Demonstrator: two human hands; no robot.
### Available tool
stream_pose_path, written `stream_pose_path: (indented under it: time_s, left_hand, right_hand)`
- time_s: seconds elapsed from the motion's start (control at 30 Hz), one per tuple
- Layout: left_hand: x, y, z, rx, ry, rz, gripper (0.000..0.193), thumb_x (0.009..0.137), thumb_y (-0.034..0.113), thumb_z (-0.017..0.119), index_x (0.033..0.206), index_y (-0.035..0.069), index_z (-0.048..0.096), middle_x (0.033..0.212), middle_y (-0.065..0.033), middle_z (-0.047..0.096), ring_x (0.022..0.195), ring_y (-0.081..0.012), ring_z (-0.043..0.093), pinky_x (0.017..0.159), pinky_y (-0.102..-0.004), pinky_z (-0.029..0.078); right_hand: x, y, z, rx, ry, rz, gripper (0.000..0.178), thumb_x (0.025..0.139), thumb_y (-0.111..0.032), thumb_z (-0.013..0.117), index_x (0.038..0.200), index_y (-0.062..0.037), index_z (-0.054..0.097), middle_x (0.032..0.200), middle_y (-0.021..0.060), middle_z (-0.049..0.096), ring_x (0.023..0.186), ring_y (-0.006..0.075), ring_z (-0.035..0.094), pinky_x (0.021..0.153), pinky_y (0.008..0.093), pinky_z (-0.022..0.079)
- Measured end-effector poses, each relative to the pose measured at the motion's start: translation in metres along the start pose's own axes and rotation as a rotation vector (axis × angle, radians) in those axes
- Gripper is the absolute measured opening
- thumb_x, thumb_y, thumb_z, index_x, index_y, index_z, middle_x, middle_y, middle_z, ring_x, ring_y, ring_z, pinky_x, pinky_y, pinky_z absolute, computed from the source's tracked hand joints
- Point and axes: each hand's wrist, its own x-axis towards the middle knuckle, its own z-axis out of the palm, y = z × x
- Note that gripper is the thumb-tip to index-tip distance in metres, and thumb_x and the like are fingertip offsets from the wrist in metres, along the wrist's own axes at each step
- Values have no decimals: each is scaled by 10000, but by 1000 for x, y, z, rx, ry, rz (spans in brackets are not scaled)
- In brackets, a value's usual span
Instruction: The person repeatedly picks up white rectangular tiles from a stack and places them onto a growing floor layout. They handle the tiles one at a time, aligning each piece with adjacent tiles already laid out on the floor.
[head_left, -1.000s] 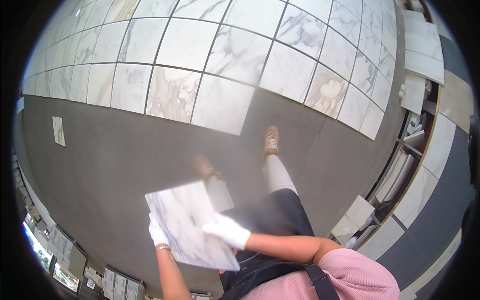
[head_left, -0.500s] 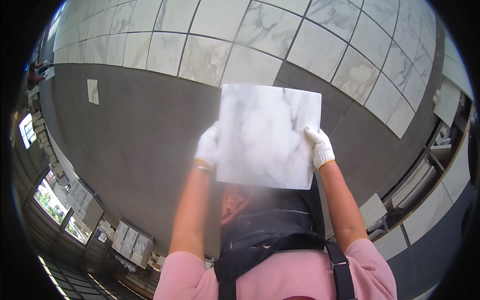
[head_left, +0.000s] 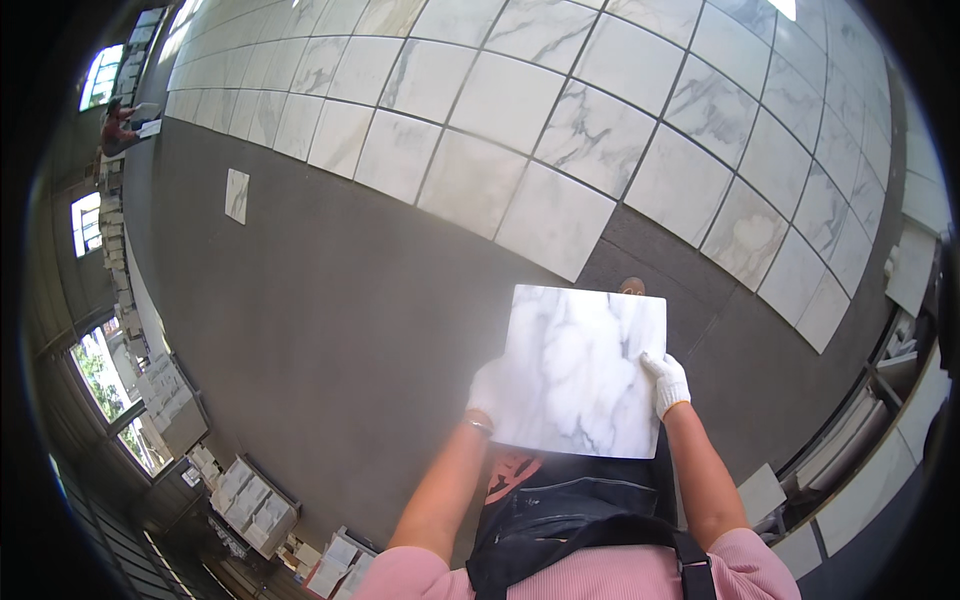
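A square white marble tile (head_left: 580, 375) with grey veins is held up in front of my body, its broad face toward me. At its left edge my left hand (head_left: 486, 390), in a white glove, grips it; the fingers are partly hidden behind the tile. My right hand (head_left: 668, 384), gloved too, is closed on the right edge with the thumb on the face. Beyond the held tile, rows of laid marble tiles (head_left: 475, 180) with dark gaps cover the far floor. The tip of a brown shoe (head_left: 632, 286) shows past the tile's far edge.
A small loose tile piece (head_left: 237, 196) lies on the grey floor (head_left: 320, 300) to the left. Slabs stand in a rack (head_left: 850, 440) at right. Stacked boxes (head_left: 255, 505) sit at lower left. Another person (head_left: 118, 130) is far off at upper left.
The held tile and both hands now sit lower and farther right in the picture. More of the laid rows shows, and a shoe tip has come into view. Both hands keep their hold.
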Motion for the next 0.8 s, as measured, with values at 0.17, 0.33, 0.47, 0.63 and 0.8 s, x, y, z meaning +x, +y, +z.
stream_pose_path:
  time_s: [0.17, 0.33, 0.47, 0.63, 0.8]
  left_hand:
    - [23, -54, -23, -914, -49, -155, 279, 992, 142, 621, 1189, -48, 672, 1086, -132, 722, 960, -250, 689, 900, -409, 572]
    - [22, -62, -73, -807, -24, -50, 347, 978, 210, 627, 1185, -64, 674, 1093, -115, 701, 967, -214, 674, 853, -366, 574]
    - [14, -46, -110, -997, -284, -95, 321, 986, 190, 624, 1189, -55, 670, 1120, -136, 707, 1010, -249, 681, 909, -393, 566]
    - [12, -38, -124, -1077, -370, -80, 501, 1083, 372, 496, 1283, -72, 613, 1238, -164, 689, 1145, -267, 649, 1041, -399, 503]
    - [7, -38, -110, -1039, -411, -85, 736, 1078, 551, 372, 1410, -96, 487, 1346, -201, 625, 1242, -284, 603, 1074, -416, 480]
  right_hand:
    - [-18, 14, 36, -129, 105, -62, 451, 867, -267, 764, 1193, 24, 656, 1030, 96, 693, 897, 181, 646, 804, 353, 527]
    - [-45, 24, 81, -68, 150, -93, 448, 878, -306, 744, 1166, 31, 675, 1039, 106, 698, 884, 183, 640, 799, 346, 519]
    - [-46, 54, 92, -154, 257, -208, 422, 894, -310, 722, 1139, 34, 694, 1046, 96, 701, 935, 184, 617, 864, 346, 496]
    - [-39, 86, 85, 179, 276, -120, 479, 977, -389, 665, 1251, 5, 672, 1196, 109, 692, 1031, 216, 636, 948, 359, 496]
    - [-42, 90, 69, 274, 270, -210, 546, 1030, -435, 565, 1324, 22, 612, 1252, 97, 652, 1128, 207, 609, 1002, 331, 472]
